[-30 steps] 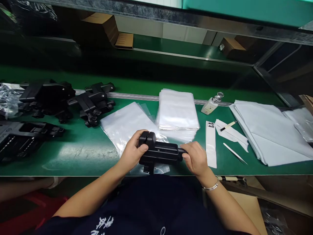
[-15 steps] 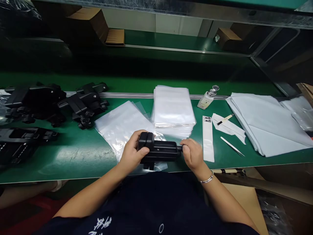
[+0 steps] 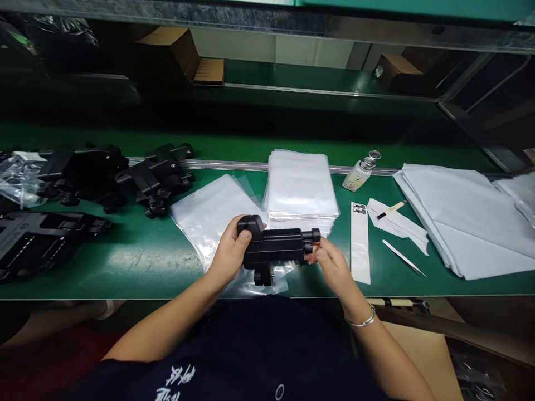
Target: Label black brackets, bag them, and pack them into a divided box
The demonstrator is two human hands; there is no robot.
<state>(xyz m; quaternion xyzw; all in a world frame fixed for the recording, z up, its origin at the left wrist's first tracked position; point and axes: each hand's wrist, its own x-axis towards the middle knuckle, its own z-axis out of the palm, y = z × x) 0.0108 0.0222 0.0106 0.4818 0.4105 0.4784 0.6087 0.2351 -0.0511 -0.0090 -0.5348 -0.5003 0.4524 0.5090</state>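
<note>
A black plastic device point(image 3: 278, 245) with a rounded block at one end, knobs at the other and a small bracket below is held above the front of the bench. My left hand point(image 3: 229, 250) wraps round its block end, thumb on top. At the knob end, my right hand point(image 3: 332, 264) has its fingers bent against the device's lower corner, some of them hidden behind it. Under the device lies a loose clear plastic bag point(image 3: 221, 206). Just beyond it sits a stack of clear bags point(image 3: 301, 186).
Several similar black devices point(image 3: 83, 172) lie at the left. To the right are a pump bottle point(image 3: 360, 172), a label strip point(image 3: 360, 245), a small brush point(image 3: 392, 209), tweezers point(image 3: 403, 257) and folded white sheets point(image 3: 463, 217). A metal shelf edge point(image 3: 267, 22) crosses overhead.
The device has been rolled in my hands, so its side and lower bracket now show. My right hand has shifted from the end knob to lower behind that end. The view has moved slightly.
</note>
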